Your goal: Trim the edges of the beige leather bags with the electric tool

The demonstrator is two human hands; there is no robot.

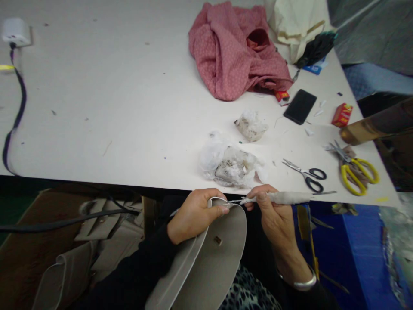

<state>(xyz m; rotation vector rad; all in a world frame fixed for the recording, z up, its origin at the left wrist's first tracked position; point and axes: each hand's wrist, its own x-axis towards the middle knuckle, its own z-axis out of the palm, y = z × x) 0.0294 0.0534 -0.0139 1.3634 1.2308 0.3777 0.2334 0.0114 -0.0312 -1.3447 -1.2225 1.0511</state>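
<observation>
My left hand (195, 213) is closed round the top edge of a beige, rounded leather piece (213, 258) that lies in my lap below the table's front edge. My right hand (269, 211) pinches a thin tool (287, 197) whose handle is wrapped in whitish cloth, its tip touching the rim of the leather piece next to my left thumb. A silver bangle (301, 284) sits on my right wrist.
On the white table (97, 107): crumpled plastic bags (230, 163), black-handled scissors (306, 174), yellow-handled scissors (355, 168), a black phone (300, 106), a red box (342, 114), pink cloth (235, 47). A black cable (16, 116) runs down the left. More beige pieces (64, 275) lie on the floor.
</observation>
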